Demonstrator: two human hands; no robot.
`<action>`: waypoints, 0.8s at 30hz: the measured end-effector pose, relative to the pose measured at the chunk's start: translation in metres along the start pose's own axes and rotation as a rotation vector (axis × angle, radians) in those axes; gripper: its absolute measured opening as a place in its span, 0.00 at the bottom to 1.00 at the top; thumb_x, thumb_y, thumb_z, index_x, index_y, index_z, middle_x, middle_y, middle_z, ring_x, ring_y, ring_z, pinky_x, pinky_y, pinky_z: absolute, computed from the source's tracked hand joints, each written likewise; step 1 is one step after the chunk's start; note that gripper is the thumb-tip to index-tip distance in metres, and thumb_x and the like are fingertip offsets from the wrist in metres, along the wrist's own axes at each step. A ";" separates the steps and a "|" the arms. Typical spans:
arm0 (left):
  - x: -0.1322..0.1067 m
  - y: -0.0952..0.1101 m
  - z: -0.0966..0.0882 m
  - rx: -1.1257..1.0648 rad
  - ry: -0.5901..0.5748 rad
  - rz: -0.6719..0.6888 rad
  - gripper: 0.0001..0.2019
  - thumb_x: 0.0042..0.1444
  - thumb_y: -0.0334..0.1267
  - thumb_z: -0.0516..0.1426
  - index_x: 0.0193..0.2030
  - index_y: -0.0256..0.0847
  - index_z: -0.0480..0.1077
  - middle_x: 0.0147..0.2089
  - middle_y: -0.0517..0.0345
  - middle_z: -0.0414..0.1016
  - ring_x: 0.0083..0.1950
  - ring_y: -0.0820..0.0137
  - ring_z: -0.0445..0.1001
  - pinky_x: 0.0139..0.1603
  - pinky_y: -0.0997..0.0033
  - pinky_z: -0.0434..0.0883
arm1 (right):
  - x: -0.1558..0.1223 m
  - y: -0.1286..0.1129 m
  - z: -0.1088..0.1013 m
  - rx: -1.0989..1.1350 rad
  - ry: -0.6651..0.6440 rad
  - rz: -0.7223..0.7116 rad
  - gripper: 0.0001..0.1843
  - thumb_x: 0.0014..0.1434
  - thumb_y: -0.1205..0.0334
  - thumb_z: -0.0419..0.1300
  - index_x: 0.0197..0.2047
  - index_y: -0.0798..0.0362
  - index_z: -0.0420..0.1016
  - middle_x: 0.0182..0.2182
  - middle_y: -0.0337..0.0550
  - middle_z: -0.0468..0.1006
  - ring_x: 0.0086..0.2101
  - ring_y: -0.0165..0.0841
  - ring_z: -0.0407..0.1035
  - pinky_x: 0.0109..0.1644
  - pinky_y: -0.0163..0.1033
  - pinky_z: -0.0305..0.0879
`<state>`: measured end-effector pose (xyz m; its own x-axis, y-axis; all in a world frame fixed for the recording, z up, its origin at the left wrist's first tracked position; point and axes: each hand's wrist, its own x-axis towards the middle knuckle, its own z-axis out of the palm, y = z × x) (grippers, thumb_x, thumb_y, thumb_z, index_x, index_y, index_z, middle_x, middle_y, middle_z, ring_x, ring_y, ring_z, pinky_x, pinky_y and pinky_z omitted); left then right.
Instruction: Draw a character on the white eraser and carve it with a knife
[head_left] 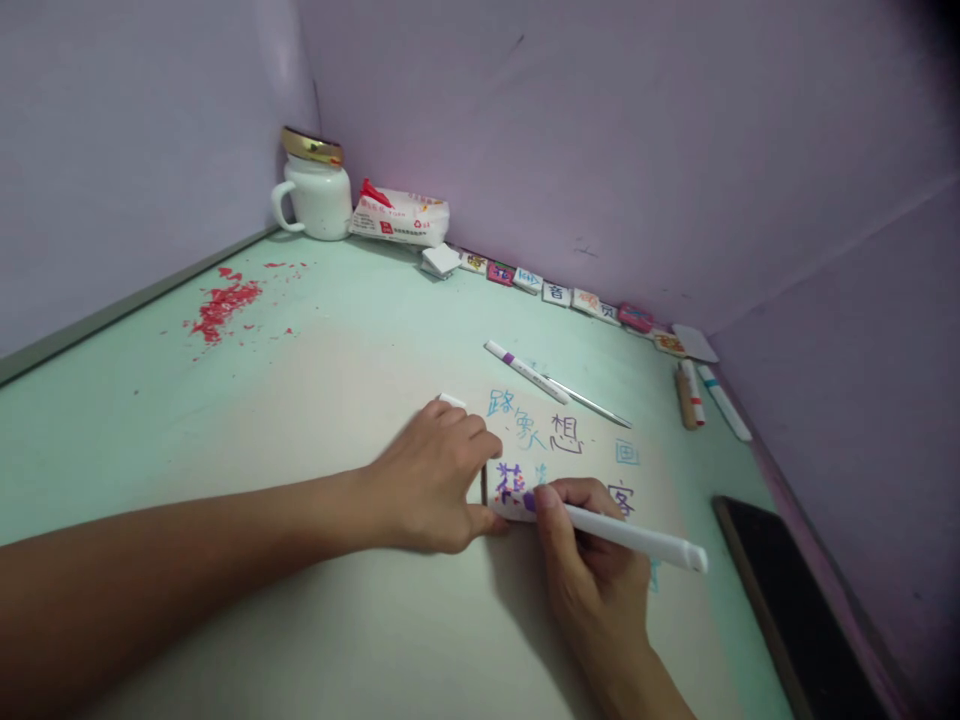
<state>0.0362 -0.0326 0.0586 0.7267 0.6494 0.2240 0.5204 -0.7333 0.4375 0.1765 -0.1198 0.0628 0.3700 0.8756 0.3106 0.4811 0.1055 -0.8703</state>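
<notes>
My right hand (592,560) grips a white marker (637,535) with a purple collar. Its tip is at a small white tile (506,505), hidden by my fingers. The tile bears a purple written character with orange-red marks. Thumb and fingers of my left hand (442,480) clasp the tile's left side. Just behind the left knuckles shows the edge of a white piece (451,400). Blue and purple characters (566,434) are written on the tabletop around the right hand. Beyond them lie a white marker with a purple band (525,370) and a thin silver tool (592,402).
Small tiles with coloured characters (556,293) line the back wall. A white mug with a gold lid (319,195) and a tissue pack (401,215) stand in the corner. Red crumbs (225,308) lie at left. Markers (724,403) and a dark phone (795,610) are at right.
</notes>
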 end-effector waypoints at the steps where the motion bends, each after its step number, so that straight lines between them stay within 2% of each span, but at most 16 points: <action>1: 0.000 0.000 0.000 0.000 0.001 0.003 0.22 0.41 0.51 0.67 0.38 0.36 0.71 0.36 0.54 0.71 0.39 0.61 0.68 0.46 0.57 0.63 | 0.000 0.000 0.000 -0.001 -0.007 0.001 0.09 0.60 0.62 0.56 0.28 0.50 0.68 0.22 0.31 0.68 0.24 0.25 0.62 0.28 0.31 0.57; 9: 0.000 0.000 0.000 0.001 0.007 0.005 0.22 0.41 0.50 0.67 0.37 0.37 0.71 0.36 0.53 0.72 0.39 0.61 0.68 0.47 0.57 0.63 | 0.000 0.001 0.001 -0.042 -0.046 0.058 0.10 0.61 0.59 0.56 0.27 0.50 0.68 0.21 0.31 0.67 0.22 0.25 0.59 0.26 0.33 0.54; 17: 0.000 0.000 0.000 -0.014 -0.006 -0.001 0.23 0.41 0.51 0.67 0.39 0.35 0.71 0.36 0.53 0.71 0.40 0.60 0.68 0.47 0.57 0.62 | -0.001 0.001 0.000 -0.017 0.040 0.010 0.09 0.60 0.62 0.56 0.28 0.50 0.68 0.21 0.31 0.68 0.23 0.26 0.61 0.26 0.32 0.57; 24: 0.000 0.000 0.001 -0.014 -0.004 -0.002 0.22 0.43 0.50 0.66 0.38 0.36 0.71 0.36 0.53 0.71 0.40 0.60 0.68 0.47 0.57 0.62 | -0.001 0.003 0.001 0.011 -0.033 0.008 0.09 0.60 0.62 0.57 0.27 0.50 0.68 0.21 0.31 0.67 0.22 0.25 0.59 0.26 0.32 0.54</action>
<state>0.0365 -0.0325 0.0581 0.7273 0.6502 0.2197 0.5158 -0.7291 0.4498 0.1761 -0.1200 0.0597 0.3476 0.8913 0.2911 0.4696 0.1032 -0.8768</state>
